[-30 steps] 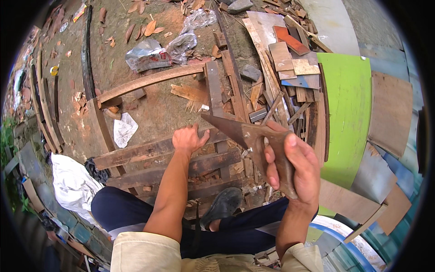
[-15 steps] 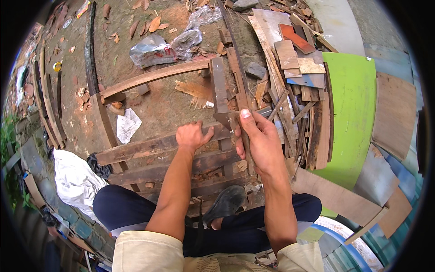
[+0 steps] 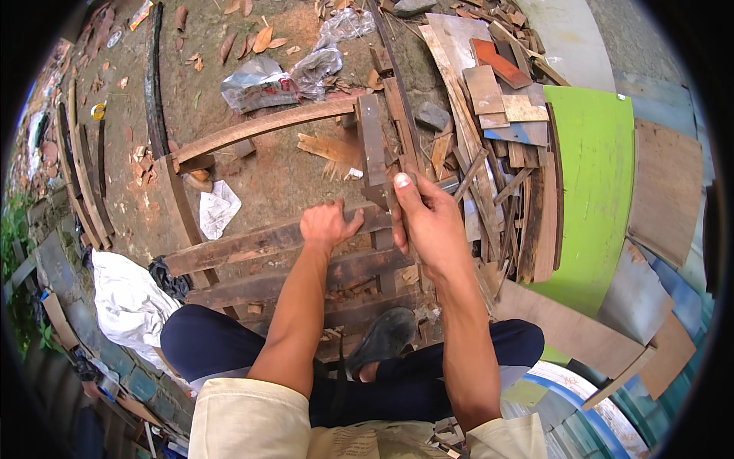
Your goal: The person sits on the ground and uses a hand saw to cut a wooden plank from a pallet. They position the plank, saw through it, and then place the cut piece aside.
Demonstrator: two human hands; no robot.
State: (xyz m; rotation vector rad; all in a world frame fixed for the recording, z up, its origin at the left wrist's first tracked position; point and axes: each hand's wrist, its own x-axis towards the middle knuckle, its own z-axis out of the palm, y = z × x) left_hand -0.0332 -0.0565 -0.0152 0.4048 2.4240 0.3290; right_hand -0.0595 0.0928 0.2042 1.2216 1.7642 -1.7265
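With open ground [image 3: 279, 187] beyond the edge of a plank [image 3: 245, 249], curls left fingers [image 3: 330, 208] over it and clamps right fingers [image 3: 400, 236] on a saw [image 3: 392, 205], long axis foreshortened, pointing forward.

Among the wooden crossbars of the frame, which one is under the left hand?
It is the second crossbar from the top, with the left hand on it. The lighter top crossbar is farther forward; the two lower crossbars lie nearer the body.
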